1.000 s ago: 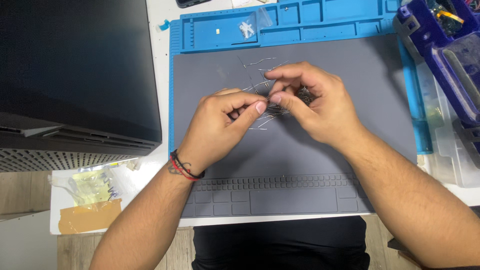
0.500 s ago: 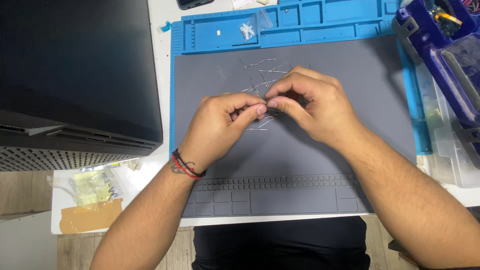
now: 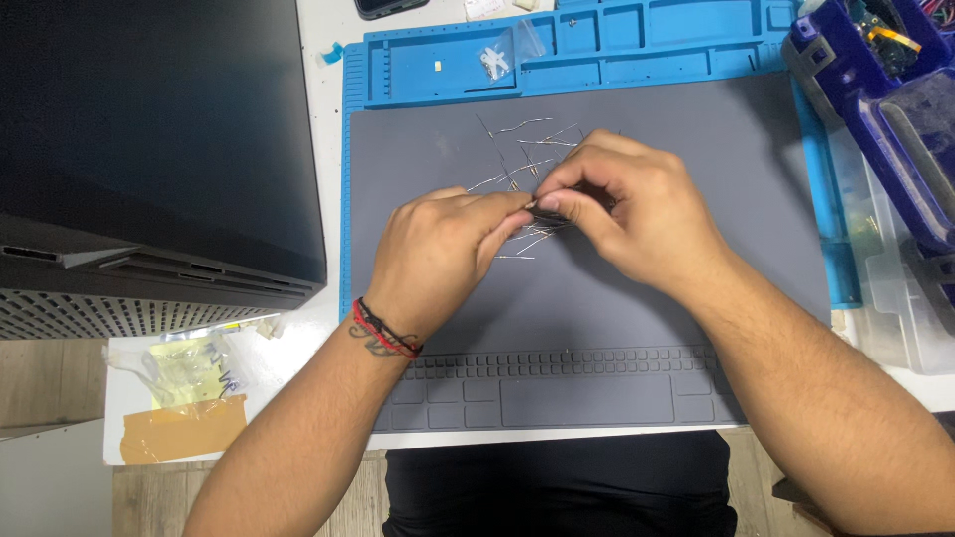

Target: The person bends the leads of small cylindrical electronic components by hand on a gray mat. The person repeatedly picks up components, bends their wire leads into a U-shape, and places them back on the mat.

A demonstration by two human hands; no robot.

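Pinching thin wire pieces: both hands' fingers closed, over grey mat.

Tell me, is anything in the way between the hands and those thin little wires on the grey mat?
Nothing visible. The left hand and right hand already pinch a small wire piece together, fingertips meeting directly above the scattered wire leads on the grey mat.

My left hand and right hand met fingertip to fingertip, pinching a thin wire piece; loose wire leads lay scattered just beyond my fingers on the grey mat.
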